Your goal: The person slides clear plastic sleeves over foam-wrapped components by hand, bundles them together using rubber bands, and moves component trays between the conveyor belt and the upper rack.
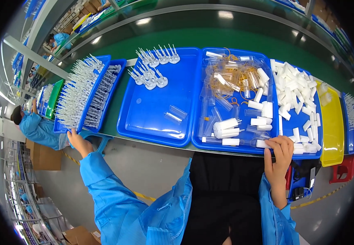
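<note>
At the left, my left hand [80,143] grips the front rim of an upper blue tray [94,94]. That tray is crowded with upright translucent stemmed pieces [75,92] and overlaps another blue tray of similar pieces. My right hand [279,157] has its fingers curled over the front rim of a blue tray [197,122], close to a white cylinder [262,143]. Clear tubes, tan rubber bands [246,77] and white cylinders lie in this tray. A bundle of white cylinders with thin stems [227,128] rests near its front.
Between my hands, a blue tray [156,116] holds stemmed pieces and clear tubes. Right of my right hand stand a blue tray of loose white cylinders [291,83] and a yellow tray [332,126]. A green belt [193,38] runs behind. Another person [38,126] sits far left.
</note>
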